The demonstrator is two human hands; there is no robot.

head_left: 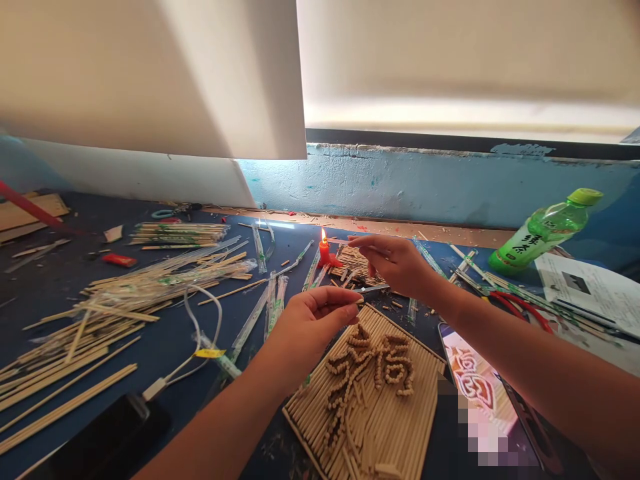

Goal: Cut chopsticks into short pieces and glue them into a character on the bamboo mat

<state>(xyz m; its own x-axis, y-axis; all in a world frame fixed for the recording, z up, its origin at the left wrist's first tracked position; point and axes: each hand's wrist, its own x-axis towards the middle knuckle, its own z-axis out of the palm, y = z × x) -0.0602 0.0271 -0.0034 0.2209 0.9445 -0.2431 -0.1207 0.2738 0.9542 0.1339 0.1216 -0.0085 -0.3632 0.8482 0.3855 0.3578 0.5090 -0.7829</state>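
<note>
While the right hand (395,261) holds a thin stick (350,243) in a closed grip between thumb and fingers, the far tip of this stick is just beside the flame of the small red candle (325,254), which stands on the dark blue tabletop (165,340). The left hand (307,323) is lower and nearer, its grip pinched tight on a thin metal tool (374,289) that points to the right, under the right hand. Below both hands lies a stick mat (400,427) with short pieces arranged on it. A phone (475,387) lies just beside the mat, a green bottle (545,230) lies tilted at the far right, and loose chopsticks (75,333) cover the left side.
</note>
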